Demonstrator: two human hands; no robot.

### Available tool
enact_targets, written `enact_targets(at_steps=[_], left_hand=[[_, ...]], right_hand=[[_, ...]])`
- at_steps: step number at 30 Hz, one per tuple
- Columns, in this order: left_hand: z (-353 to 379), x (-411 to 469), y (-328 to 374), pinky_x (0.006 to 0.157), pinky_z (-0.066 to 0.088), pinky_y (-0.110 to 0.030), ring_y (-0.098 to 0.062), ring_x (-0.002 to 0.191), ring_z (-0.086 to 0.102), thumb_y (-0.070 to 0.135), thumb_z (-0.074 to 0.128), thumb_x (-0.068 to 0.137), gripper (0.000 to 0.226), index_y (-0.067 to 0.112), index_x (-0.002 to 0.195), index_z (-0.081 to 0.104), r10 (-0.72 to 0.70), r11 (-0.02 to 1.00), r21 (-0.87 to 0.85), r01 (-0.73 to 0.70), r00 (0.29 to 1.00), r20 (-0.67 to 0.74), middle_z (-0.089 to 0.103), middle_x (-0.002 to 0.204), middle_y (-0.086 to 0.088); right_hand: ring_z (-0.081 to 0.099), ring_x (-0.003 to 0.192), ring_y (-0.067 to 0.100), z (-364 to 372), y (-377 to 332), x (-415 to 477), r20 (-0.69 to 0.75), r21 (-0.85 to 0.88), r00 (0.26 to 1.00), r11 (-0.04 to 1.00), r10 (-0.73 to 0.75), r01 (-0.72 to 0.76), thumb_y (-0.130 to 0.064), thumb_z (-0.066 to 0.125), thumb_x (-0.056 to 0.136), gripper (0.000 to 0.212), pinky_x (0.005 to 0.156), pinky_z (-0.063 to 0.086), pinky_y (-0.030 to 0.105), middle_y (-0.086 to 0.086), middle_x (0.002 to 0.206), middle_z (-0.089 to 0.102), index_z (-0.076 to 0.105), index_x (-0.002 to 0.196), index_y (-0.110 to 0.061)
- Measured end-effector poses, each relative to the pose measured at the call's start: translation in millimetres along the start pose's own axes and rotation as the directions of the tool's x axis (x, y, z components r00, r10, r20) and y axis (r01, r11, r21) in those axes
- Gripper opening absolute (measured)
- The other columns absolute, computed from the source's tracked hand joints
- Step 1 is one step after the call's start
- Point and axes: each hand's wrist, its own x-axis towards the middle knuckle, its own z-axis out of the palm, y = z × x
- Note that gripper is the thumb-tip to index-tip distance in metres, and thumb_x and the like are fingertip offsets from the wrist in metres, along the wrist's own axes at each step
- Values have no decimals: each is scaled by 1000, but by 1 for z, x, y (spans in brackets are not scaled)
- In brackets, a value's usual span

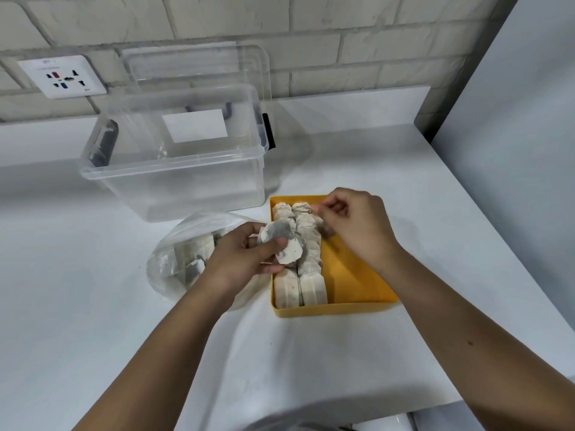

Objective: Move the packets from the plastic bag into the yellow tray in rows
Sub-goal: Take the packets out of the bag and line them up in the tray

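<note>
The small, pale, paper packets with dark speckled filling (pixel 284 245) are being handed across. The left hand (pixel 245 256) holds a loose fan of them above the tray's left edge, its grip pinching them between thumb and curled fingers. The right hand (pixel 354 225) hangs over the far end of the tray, and its grip appears to pinch one single packet (pixel 325 227) by its top edge.

They look light, soft and easily creased. A gentle pinch at the upper edge should suit them better than squeezing the filled middle.

The rectangular yellow plastic tray (pixel 351 275) holds two rows of packets (pixel 298 287) along its left side. Its right side is bare. The crumpled clear plastic bag (pixel 161 275) lies just to the left and still holds more packets. Both sit on the white tabletop (pixel 404 213), with a clear plastic storage box (pixel 174 169) behind them.
</note>
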Motion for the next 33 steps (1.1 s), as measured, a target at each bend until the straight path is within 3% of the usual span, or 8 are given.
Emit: enact_targets(at_steps=[2, 6, 10, 16, 22, 26, 29, 33], left_hand=[[3, 1, 2, 66, 61, -25, -20, 78, 74, 8, 72, 88, 26, 0, 111, 63, 0, 998, -61, 0, 1000, 1, 76, 89, -11], [9, 2, 3, 71, 61, -26, -21, 79, 74, 10, 72, 88, 32, -4, 115, 61, -10, 992, -124, 11, 1000, 13, 75, 88, -11], [12, 2, 1, 71, 61, -25, -21, 80, 75, 7, 73, 86, 35, -2, 117, 60, -21, 994, -105, 26, 999, 44, 76, 90, -14], [12, 4, 7, 70, 62, -25, -19, 77, 75, 2, 74, 83, 31, -1, 113, 65, -6, 997, -81, 13, 996, 89, 75, 97, -20], [12, 6, 10, 65, 61, -24, -19, 78, 76, 9, 73, 86, 23, 3, 107, 68, 6, 999, -53, -2, 997, 77, 76, 96, -18], [8, 6, 9, 66, 60, -24, -20, 82, 76, 12, 71, 89, 20, 4, 107, 69, 7, 998, -57, -4, 999, 49, 77, 93, -12], [3, 8, 7, 70, 62, -26, -17, 79, 74, 12, 70, 90, 17, 5, 105, 71, 28, 998, -56, -27, 1000, 12, 77, 89, -8], [-4, 10, 7, 73, 62, -28, -17, 83, 75, 12, 69, 91, 10, 9, 100, 72, 42, 998, -38, -43, 999, -16, 78, 93, -7]], right_hand=[[66, 60, 15, 0, -9, -16, 125, 129, 989, 987, 77, -93, -39, 77, 79, 24, 66, 57, 35, -2, 64, 67, 70, 74, -17], [66, 60, 16, 7, -13, -37, 211, 115, 965, 977, 154, -181, -51, 82, 68, 33, 66, 55, 36, -2, 59, 67, 66, 63, -23], [68, 55, 15, 6, -13, -41, 179, 218, 971, 956, 158, -196, -31, 86, 71, 22, 67, 60, 40, -3, 58, 67, 66, 67, -23], [70, 55, 15, -10, -15, -32, 87, 217, 984, 961, 154, -170, -29, 88, 67, 25, 66, 61, 38, 2, 62, 70, 71, 72, -12], [70, 59, 16, -20, -17, -22, 33, 234, 995, 967, 94, -100, -29, 87, 68, 25, 68, 60, 34, 1, 61, 70, 67, 70, -15], [72, 63, 21, -33, -15, -7, 17, 336, 997, 939, 72, -74, -14, 81, 78, 20, 65, 60, 33, 10, 72, 72, 64, 81, -5], [71, 63, 17, -48, -8, 10, 11, 192, 1000, 981, 11, -13, -14, 79, 80, 11, 65, 58, 28, 5, 75, 72, 70, 86, -11], [66, 59, 6, -51, 4, 25, 328, -258, 945, 961, -7, 97, -16, 77, 81, 5, 70, 57, 29, -8, 74, 71, 76, 86, -18]])
